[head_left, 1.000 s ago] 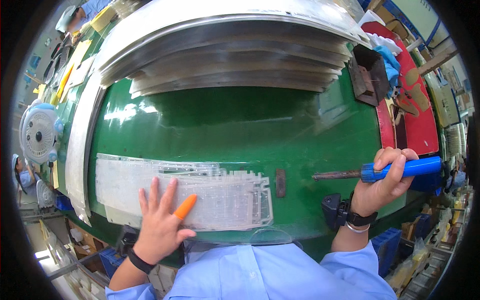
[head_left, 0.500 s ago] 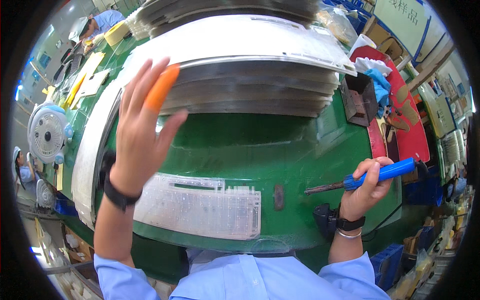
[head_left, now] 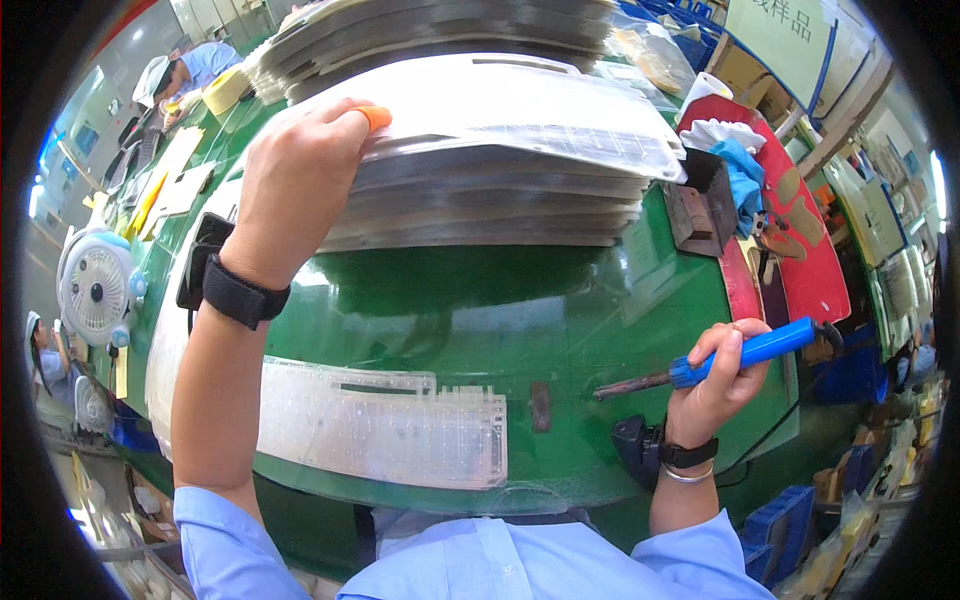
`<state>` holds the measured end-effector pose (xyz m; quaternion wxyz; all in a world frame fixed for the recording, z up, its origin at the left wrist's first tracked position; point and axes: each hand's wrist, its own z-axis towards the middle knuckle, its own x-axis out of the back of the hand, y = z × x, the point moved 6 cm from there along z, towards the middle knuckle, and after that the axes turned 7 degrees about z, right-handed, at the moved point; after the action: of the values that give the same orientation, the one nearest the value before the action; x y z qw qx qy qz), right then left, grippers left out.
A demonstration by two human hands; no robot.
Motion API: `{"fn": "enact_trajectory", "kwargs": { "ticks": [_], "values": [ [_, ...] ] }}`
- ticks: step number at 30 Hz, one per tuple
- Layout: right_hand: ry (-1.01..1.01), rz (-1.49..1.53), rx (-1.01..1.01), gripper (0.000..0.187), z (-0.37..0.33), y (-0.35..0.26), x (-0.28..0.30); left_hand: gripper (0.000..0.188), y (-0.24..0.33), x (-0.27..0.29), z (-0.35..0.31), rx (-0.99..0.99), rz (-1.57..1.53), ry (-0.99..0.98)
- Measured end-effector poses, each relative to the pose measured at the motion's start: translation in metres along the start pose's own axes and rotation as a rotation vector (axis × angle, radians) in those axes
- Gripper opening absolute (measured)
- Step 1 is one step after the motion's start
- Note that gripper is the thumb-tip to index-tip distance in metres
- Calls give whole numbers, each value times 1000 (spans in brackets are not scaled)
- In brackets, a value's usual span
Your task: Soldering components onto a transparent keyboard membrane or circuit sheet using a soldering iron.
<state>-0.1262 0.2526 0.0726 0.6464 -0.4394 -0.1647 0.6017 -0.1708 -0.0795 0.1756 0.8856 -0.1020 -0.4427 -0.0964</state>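
Note:
My left hand, with an orange finger cot on one finger, pinches the near left edge of a thin white sheet on top of a tall stack of similar sheets. Its front edge looks bent down and partly see-through. At the right, my right hand is wrapped round the blue handle of a soldering iron, whose dark tip points left above the green table. A translucent panel with cut-outs lies flat in front of me, and beside it a small dark block.
An open metal box stands right of the stack, with a blue cloth and a red board beyond. Another stack rises behind. A fan stands at the left. One co-worker sits far left.
My left hand has gone from spread above the stack to pinching the top sheet's edge. That sheet has shifted at its front. My right hand keeps the soldering iron in nearly the same pose.

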Motion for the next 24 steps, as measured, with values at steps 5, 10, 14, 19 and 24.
{"fn": "enact_trajectory", "kwargs": {
  "ticks": [5, 10, 14, 19, 24],
  "values": [
    [25, -64, 20, 11, 5, 0, 2, 12, 25, 26, -32, -60, 195, 66],
    [70, -147, 79, 13, 13, -2, 7, 15, 54, 37, -113, -136, 173, 6],
    [117, -188, 110, 14, 16, -4, 7, 11, 79, 22, -190, -161, 58, -210],
    [71, -129, 118, 16, 4, -14, -9, 11, 91, 4, -232, -104, 79, -255],
    [-188, -71, 209, 13, -16, -34, -47, 20, 86, 4, -244, -6, 62, -317]
  ]
}}
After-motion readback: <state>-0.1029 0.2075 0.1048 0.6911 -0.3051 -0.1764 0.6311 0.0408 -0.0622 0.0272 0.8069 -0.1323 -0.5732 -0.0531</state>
